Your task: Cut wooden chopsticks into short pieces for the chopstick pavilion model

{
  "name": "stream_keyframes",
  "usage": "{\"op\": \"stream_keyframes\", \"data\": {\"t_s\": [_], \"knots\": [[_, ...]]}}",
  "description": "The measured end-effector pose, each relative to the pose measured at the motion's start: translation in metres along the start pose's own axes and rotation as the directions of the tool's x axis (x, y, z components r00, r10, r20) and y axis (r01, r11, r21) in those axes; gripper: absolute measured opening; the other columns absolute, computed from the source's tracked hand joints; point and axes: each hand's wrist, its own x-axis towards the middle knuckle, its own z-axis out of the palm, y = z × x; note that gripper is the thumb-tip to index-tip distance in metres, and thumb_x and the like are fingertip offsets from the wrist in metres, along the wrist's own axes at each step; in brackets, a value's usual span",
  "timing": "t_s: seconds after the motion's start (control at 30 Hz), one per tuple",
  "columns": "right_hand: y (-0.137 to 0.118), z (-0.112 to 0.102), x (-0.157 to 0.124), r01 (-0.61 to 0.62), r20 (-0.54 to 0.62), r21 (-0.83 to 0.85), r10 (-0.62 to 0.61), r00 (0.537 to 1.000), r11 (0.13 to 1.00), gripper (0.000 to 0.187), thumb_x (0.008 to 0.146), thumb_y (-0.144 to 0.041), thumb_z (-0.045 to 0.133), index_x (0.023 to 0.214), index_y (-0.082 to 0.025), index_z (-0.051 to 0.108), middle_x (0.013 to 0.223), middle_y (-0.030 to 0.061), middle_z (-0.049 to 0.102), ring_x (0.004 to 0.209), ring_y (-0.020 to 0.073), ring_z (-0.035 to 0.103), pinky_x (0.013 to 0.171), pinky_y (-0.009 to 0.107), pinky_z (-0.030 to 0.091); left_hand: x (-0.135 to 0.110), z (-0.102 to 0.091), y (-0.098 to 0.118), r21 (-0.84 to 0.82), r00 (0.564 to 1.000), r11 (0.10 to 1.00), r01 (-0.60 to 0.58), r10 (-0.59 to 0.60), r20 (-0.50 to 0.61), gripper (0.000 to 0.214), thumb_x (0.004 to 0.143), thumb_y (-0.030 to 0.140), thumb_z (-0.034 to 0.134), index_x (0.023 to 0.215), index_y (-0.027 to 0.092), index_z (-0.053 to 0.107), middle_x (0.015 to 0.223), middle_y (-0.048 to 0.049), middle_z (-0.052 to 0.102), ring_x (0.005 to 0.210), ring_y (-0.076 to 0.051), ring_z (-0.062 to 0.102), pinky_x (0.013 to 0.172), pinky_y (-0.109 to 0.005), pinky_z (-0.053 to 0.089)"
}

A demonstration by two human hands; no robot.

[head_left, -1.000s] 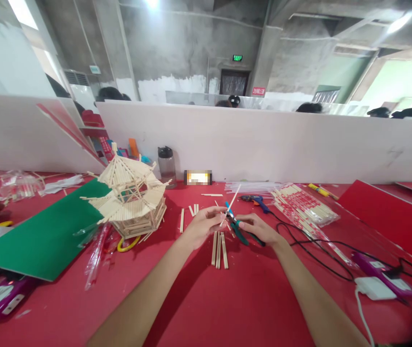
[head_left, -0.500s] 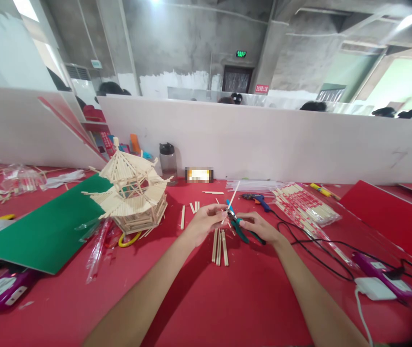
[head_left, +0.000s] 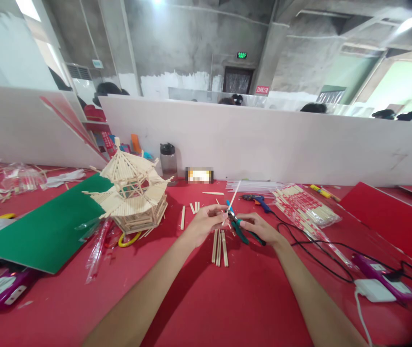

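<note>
Head view: two bare arms reach out over a red table [head_left: 227,308], hands close together near the middle.
L hand [head_left: 204,222]: fingers pinched tight on a thin wood stick [head_left: 234,189]; the stick tilts up & away to the right.
R hand [head_left: 259,227]: wrapped round green-handled cutters [head_left: 241,232], squeezing the handles.
Cutters + stick: cutter tip meets the low part of the stick, btwn the 2 hands. Looks like the blades are closed on it, but it's too small to be sure.
Cut sticks [head_left: 219,248]: short pieces lie side by side on the table, just under the hands.
Stick pagoda [head_left: 131,195]: small house model w/ a pointy roof, left of the hands, partly on a green board [head_left: 46,236].
Glue gun [head_left: 256,197]: blue, just behind R hand.
Chopstick packs [head_left: 305,202]: pile in red-white wrap, right of the glue gun.
Black cable [head_left: 317,260]: runs from near R hand to a white plug block [head_left: 370,289].
Bottle [head_left: 168,161]: dark lid, stands by the white divider wall [head_left: 281,144].
</note>
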Motion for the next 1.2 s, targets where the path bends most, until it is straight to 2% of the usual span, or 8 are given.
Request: {"op": "stream_keyframes", "data": {"t_s": [0.4, 0.53, 0.67, 0.8, 1.0, 1.2], "knots": [[-0.001, 0.0, 0.0, -0.001, 0.005, -0.012, 0.001, 1.0, 1.0, 0.05, 0.088, -0.054, 0.053, 0.109, -0.012, 0.07, 0.1, 0.0092, 0.07, 0.091, 0.0247, 0.062, 0.086, 0.035, 0.047, 0.0, -0.002, -0.002, 0.064, 1.0, 0.998, -0.025, 0.025, 0.007, 0.042, 0.067, 0.027, 0.082, 0.106, 0.017, 0.069, 0.089, -0.0021, 0.062, 0.07, -0.009, 0.062, 0.072, -0.024, 0.053], [-0.005, -0.001, -0.002, 0.034, -0.001, -0.048, -0.034, 0.999, 0.998, 0.047, 0.089, -0.052, 0.054, 0.109, -0.013, 0.07, 0.099, 0.0085, 0.07, 0.093, 0.0252, 0.062, 0.085, 0.034, 0.047, -0.001, -0.002, 0.0, 0.177, 0.993, 0.977, -0.116, 0.109, 0.048, 0.04, 0.071, 0.03, 0.078, 0.108, 0.018, 0.068, 0.087, -0.0015, 0.06, 0.07, -0.01, 0.062, 0.071, -0.026, 0.053], [-0.001, -0.001, -0.002, 0.073, -0.056, -0.108, -0.079, 0.995, 0.991, 0.045, 0.089, -0.048, 0.057, 0.117, -0.015, 0.068, 0.106, 0.0098, 0.068, 0.102, 0.0279, 0.06, 0.091, 0.037, 0.046, -0.001, -0.002, 0.005, 0.352, 0.973, 0.908, -0.228, 0.204, 0.104, 0.037, 0.076, 0.031, 0.073, 0.11, 0.018, 0.068, 0.084, -0.0011, 0.06, 0.067, -0.01, 0.06, 0.068, -0.024, 0.05], [0.004, 0.002, 0.0, 0.083, -0.099, -0.118, -0.095, 0.99, 0.989, 0.044, 0.089, -0.047, 0.058, 0.119, -0.016, 0.067, 0.11, 0.0108, 0.066, 0.107, 0.028, 0.058, 0.094, 0.038, 0.045, 0.001, -0.006, 0.008, 0.433, 0.959, 0.856, -0.282, 0.243, 0.143, 0.035, 0.077, 0.03, 0.07, 0.111, 0.019, 0.068, 0.084, -0.0012, 0.061, 0.069, -0.011, 0.059, 0.068, -0.023, 0.049], [0.002, 0.013, 0.006, 0.094, -0.128, -0.148, -0.113, 0.985, 0.985, 0.046, 0.092, -0.049, 0.052, 0.12, -0.015, 0.064, 0.109, 0.0112, 0.065, 0.101, 0.0254, 0.06, 0.091, 0.038, 0.047, 0.007, -0.02, 0.005, 0.431, 0.961, 0.859, -0.276, 0.237, 0.142, 0.032, 0.078, 0.029, 0.069, 0.108, 0.017, 0.067, 0.085, -0.0014, 0.062, 0.067, -0.012, 0.063, 0.07, -0.026, 0.051], [-0.005, 0.021, 0.009, 0.024, -0.123, -0.3, -0.064, 0.99, 0.953, 0.041, 0.096, -0.048, 0.043, 0.115, -0.017, 0.063, 0.108, 0.0102, 0.067, 0.099, 0.0255, 0.06, 0.092, 0.04, 0.045, 0.013, -0.031, 0.005, 0.404, 0.971, 0.884, -0.237, 0.197, 0.138, 0.034, 0.077, 0.031, 0.07, 0.107, 0.016, 0.066, 0.083, -0.0008, 0.06, 0.065, -0.011, 0.062, 0.069, -0.028, 0.053]]}}
